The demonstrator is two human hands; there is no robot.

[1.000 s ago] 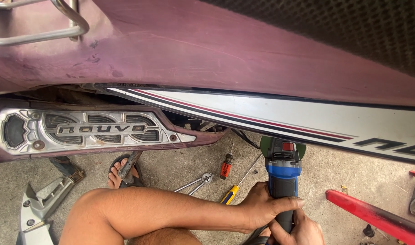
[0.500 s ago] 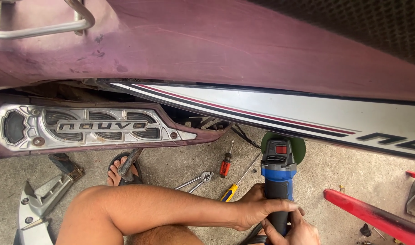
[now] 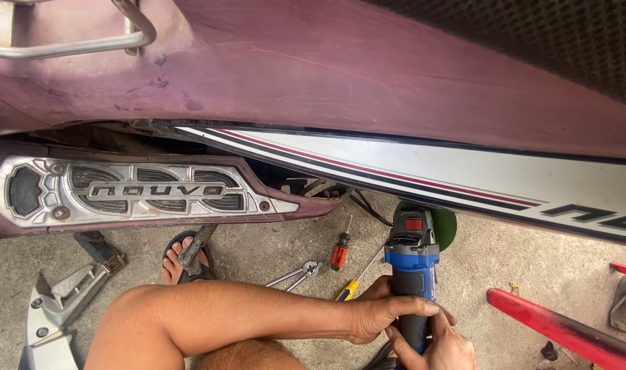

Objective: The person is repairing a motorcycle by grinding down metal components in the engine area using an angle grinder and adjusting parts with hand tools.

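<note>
I see both hands closed around an angle grinder [image 3: 411, 264] with a blue and black plastic body, a grey head and a small red square switch on top. My left hand [image 3: 380, 316] wraps the black grip from the left, fingers [image 3: 416, 310] curled fully over it; my right hand [image 3: 440, 342] clasps the same grip lower down, near the bottom edge of the view. The tool's head points away from the fingers, up toward the lower edge of a scooter's white side panel [image 3: 464, 175], which is glossy with red and black stripes. A green round guard [image 3: 444, 223] sits at the head, just under that panel. Above runs dull, scuffed purple bodywork [image 3: 313, 68]. On the rough concrete floor [image 3: 272, 250], left of the grinder, lie a red-handled screwdriver [image 3: 340, 252], a yellow-handled one [image 3: 347, 290] and steel pliers [image 3: 296, 274]. A silver embossed metal footplate [image 3: 128, 192] sits at the left.
</note>
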